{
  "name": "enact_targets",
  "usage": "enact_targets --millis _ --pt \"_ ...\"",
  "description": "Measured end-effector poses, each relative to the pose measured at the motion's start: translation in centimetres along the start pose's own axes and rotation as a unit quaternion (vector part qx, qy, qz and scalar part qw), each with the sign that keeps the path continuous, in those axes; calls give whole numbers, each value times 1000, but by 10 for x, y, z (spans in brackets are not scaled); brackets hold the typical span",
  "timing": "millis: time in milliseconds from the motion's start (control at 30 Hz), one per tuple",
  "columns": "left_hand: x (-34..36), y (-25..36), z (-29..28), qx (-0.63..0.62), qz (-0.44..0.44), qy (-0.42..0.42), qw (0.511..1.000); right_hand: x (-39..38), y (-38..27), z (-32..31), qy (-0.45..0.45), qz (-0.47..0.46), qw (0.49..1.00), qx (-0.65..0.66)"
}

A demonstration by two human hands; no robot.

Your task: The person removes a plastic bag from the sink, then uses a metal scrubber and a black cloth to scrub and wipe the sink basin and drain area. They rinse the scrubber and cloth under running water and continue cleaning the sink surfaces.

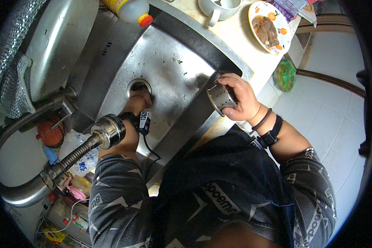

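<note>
My left hand reaches down into the round drain opening of the steel sink, its fingers mostly hidden there. Dark bits are scattered on the wet basin floor. My right hand grips a perforated metal drain strainer at the sink's right edge, with dark matter inside it. The faucet's flexible spout hangs over my left forearm, its round head close to the wrist strap and cabled device.
A plastic bottle lies at the sink's back. A white mug and a plate of meat sit on the counter. A green bag is beyond the counter. Bags and clutter crowd the lower left.
</note>
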State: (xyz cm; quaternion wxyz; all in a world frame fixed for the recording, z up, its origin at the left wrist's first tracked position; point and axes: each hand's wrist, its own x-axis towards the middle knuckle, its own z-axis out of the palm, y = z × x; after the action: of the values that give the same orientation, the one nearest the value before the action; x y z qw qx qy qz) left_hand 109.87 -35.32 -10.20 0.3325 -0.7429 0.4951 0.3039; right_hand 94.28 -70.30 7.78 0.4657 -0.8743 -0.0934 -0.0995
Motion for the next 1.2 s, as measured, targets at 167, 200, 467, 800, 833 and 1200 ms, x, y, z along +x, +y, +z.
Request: enact_targets --millis 167,200,467,800,833,1200 --pt "-13 -2 -3 -86 -4 14 996 -1 1 -1 -9 15 1000 7" --pt "-15 -2 0 -98 -3 17 995 -1 1 -1 -9 14 1000 8" --pt "-27 20 27 -136 -32 8 990 -1 4 0 -10 5 1000 -7" --pt "-15 2 11 -104 -16 -18 994 1 2 1 -2 6 1000 -6" --pt "-12 -2 7 -97 -12 -26 995 0 2 1 -2 6 1000 -3" --pt "10 -1 -18 -90 -27 -105 990 1 1 0 -1 4 1000 -10"
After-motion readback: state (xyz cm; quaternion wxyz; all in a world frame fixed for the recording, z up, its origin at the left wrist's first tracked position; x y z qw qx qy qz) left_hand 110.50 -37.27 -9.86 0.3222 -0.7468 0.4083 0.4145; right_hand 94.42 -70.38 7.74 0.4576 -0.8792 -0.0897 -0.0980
